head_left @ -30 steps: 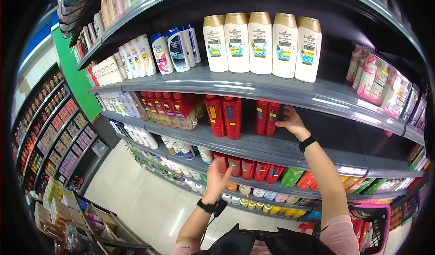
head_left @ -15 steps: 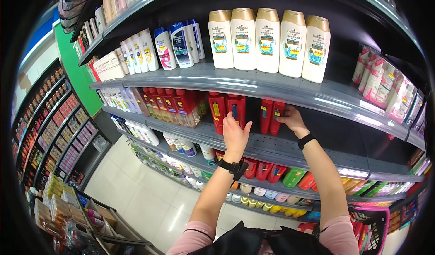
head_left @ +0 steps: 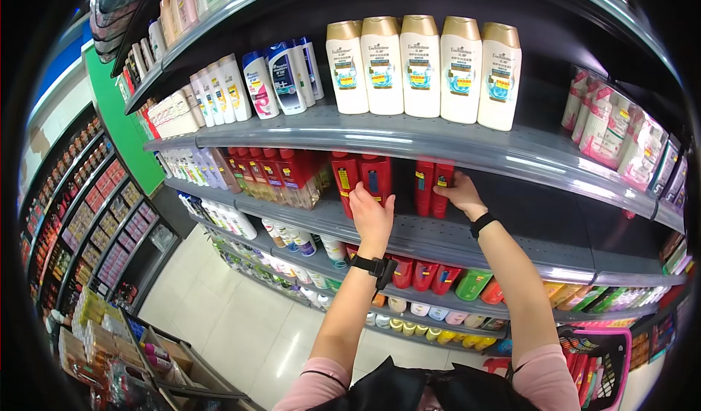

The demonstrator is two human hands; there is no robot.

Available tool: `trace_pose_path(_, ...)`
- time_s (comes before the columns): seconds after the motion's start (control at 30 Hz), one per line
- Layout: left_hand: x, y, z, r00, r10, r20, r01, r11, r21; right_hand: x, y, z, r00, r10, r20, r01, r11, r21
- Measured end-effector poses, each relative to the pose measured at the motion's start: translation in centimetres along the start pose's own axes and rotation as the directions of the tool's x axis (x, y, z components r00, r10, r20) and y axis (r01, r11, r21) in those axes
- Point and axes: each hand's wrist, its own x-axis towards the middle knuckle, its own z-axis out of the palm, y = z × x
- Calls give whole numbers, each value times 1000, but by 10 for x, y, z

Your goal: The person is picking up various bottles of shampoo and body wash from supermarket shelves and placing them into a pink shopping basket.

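Note:
On the middle shelf stand two pairs of red bottles with a gap between them. My left hand lies against the front of the right bottle of the left pair, fingers extended and thumb apart; beside it is another red bottle. To the right, my right hand pinches the outer red bottle of the other pair at its right edge, thumb in front and other fingers partly hidden behind. Its neighbour stands close against it. All of these bottles are upright.
White bottles with gold caps line the shelf above, whose lip overhangs my hands. Red-capped clear bottles stand left. Lower shelves hold red and green bottles. A pink-rimmed black basket with red items is at lower right.
The view has shifted slightly. My right thumb has slid a little left across the front of the outer red bottle; my left hand stays against its bottle.

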Motion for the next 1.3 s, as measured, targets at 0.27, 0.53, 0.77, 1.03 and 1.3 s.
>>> trace_pose_path(0.27,4,-1,12,996,-87,0,87,993,83,-23,-25,-14,999,26,-34,-29,995,-94)
trace_pose_path(0.53,6,-5,19,994,-80,-70,82,996,34,-71,-28,-43,999,-53,14,54,983,-173)
trace_pose_path(0.77,-2,2,22,990,-102,-98,103,995,3,-114,-44,-57,1000,-15,11,14,999,53)
trace_pose_path(1.03,-20,-16,18,987,-45,-156,-1,958,-286,-140,-51,-59,996,-61,70,47,981,190)
trace_pose_path(1.3,-53,-3,-28,957,28,-288,-156,889,-430,-166,-68,-71,982,-106,158,52,948,315)
